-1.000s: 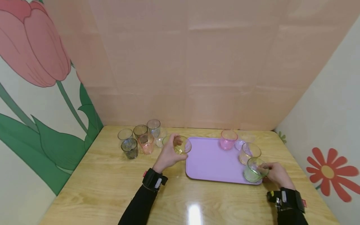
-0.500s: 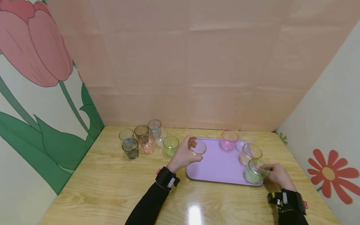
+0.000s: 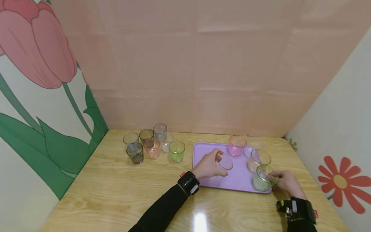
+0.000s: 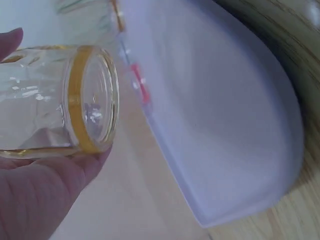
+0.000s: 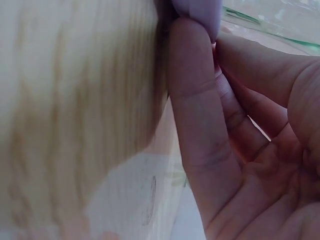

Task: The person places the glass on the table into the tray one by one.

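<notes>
My left hand (image 3: 207,166) grips a clear drinking glass (image 3: 225,161) above the purple tray (image 3: 237,177). In the left wrist view that glass (image 4: 45,100) is tilted and shows an amber band near its base. At the tray's front right corner, my right hand (image 3: 287,183) pinches the tray's edge (image 5: 197,12) between thumb and finger. A pale green glass (image 3: 261,183) stands on that corner and overlaps the fingertips. Behind it on the tray are a yellowish glass (image 3: 255,162), a small purple glass (image 3: 248,151) and a pink glass (image 3: 237,149).
Several more glasses stand on the wooden table (image 3: 116,193) left of the tray, among them a green glass (image 3: 176,153), an orange glass (image 3: 152,151) and a dark grey glass (image 3: 135,154). A pinkish wall covering (image 3: 185,80) rises behind the table.
My left hand has carried the glass rightward, from beside the tray's left edge to over its middle. The green glass on the left now shows fully. My right hand stays at the corner.
</notes>
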Motion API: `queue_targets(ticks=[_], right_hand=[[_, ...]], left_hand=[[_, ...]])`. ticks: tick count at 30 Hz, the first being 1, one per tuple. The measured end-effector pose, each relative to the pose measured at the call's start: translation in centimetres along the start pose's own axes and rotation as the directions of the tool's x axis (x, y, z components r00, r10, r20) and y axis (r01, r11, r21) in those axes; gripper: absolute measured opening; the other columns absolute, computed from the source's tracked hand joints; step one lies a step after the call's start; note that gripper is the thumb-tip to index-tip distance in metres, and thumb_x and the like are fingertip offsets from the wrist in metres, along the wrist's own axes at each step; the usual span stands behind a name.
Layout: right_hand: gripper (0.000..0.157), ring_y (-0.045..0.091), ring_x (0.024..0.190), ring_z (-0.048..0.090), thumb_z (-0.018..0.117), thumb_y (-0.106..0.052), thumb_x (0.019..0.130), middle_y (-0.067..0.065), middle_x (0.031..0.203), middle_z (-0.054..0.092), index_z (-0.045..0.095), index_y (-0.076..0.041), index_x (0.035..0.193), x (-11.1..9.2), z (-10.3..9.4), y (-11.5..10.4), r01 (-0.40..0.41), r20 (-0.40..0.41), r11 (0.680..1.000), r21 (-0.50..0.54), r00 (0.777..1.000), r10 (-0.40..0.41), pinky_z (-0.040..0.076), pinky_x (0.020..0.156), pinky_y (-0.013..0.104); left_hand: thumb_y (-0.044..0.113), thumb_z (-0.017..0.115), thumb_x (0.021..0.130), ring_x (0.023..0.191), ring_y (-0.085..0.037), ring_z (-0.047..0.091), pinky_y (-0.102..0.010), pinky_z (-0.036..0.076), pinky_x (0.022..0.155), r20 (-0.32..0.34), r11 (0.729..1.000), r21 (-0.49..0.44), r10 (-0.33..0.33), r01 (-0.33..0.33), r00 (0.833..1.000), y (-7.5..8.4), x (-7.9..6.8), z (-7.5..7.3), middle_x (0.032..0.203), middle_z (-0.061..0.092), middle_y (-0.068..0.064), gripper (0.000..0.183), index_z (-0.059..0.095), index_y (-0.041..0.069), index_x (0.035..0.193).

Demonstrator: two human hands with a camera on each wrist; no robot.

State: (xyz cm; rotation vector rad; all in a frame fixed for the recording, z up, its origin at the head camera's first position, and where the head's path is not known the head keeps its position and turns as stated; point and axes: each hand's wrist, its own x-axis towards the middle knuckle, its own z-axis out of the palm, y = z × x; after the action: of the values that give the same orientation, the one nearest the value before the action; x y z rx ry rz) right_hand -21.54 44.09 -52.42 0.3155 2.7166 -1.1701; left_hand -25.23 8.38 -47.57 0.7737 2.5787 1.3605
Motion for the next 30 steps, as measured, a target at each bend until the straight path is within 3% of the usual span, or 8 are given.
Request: queue_targets(ticks=[8, 15, 18, 26, 30], right_hand=[[0.044, 0.021, 0.088, 0.058, 0.069, -0.03, 0.092, 0.028, 0.115, 0.063, 0.067, 0.01, 0.113, -0.1, 0.0, -0.4, 0.003, -0.007, 1.0, -0.023, 1.0, -0.003, 0.052, 0.066, 0.03], [0.047, 0.016, 0.083, 0.059, 0.071, -0.03, 0.09, 0.026, 0.113, 0.065, 0.066, 0.01, 0.113, -0.1, 0.1, -0.4, -0.011, 0.011, 1.0, 0.01, 1.0, 0.011, 0.054, 0.065, 0.031], [0.049, 0.016, 0.082, 0.06, 0.07, -0.033, 0.09, 0.025, 0.109, 0.066, 0.066, 0.01, 0.113, -0.1, 0.0, -0.4, -0.017, 0.018, 1.0, 0.009, 1.0, 0.016, 0.054, 0.065, 0.031], [0.048, 0.016, 0.082, 0.061, 0.069, -0.03, 0.092, 0.024, 0.108, 0.066, 0.064, 0.012, 0.115, -0.1, 0.0, -0.4, -0.019, 0.023, 1.0, 0.02, 1.0, 0.018, 0.055, 0.067, 0.032], [0.047, 0.015, 0.082, 0.061, 0.068, -0.03, 0.092, 0.023, 0.108, 0.067, 0.065, 0.012, 0.114, -0.2, 0.1, -0.3, 0.002, 0.019, 1.0, 0.013, 1.0, -0.003, 0.055, 0.066, 0.031]], left_hand=[[0.036, 0.09, 0.065, 0.102, -0.009, 0.062, -0.02, 0.05, 0.083, 0.012, 0.996, 0.008, -0.085, 0.085, 0.996, 0.4, 1.5, 1.5, 0.121, 0.066, -0.007, 0.079, 0.052, 0.013, 0.129], [0.042, 0.091, 0.061, 0.086, -0.006, 0.051, -0.018, 0.044, 0.069, -0.023, 0.988, 0.121, -0.089, 0.091, 0.996, 0.2, 3.0, 3.0, 0.097, 0.058, 0.004, 0.079, 0.059, 0.01, 0.126], [0.043, 0.091, 0.061, 0.084, -0.007, 0.052, -0.019, 0.045, 0.069, -0.028, 0.989, 0.117, -0.087, 0.089, 0.996, 0.2, 3.7, 3.6, 0.096, 0.059, 0.004, 0.079, 0.06, 0.009, 0.125], [0.034, 0.091, 0.066, 0.112, -0.011, 0.061, -0.022, 0.048, 0.091, -0.019, 0.994, 0.014, -0.112, 0.112, 0.994, 0.1, 5.1, 5.1, 0.129, 0.065, -0.003, 0.082, 0.05, 0.015, 0.134], [0.033, 0.091, 0.067, 0.115, -0.014, 0.062, -0.023, 0.048, 0.093, -0.024, 0.994, 0.025, -0.103, 0.103, 0.994, 0.2, 5.5, 5.9, 0.131, 0.064, -0.004, 0.083, 0.047, 0.018, 0.136]])
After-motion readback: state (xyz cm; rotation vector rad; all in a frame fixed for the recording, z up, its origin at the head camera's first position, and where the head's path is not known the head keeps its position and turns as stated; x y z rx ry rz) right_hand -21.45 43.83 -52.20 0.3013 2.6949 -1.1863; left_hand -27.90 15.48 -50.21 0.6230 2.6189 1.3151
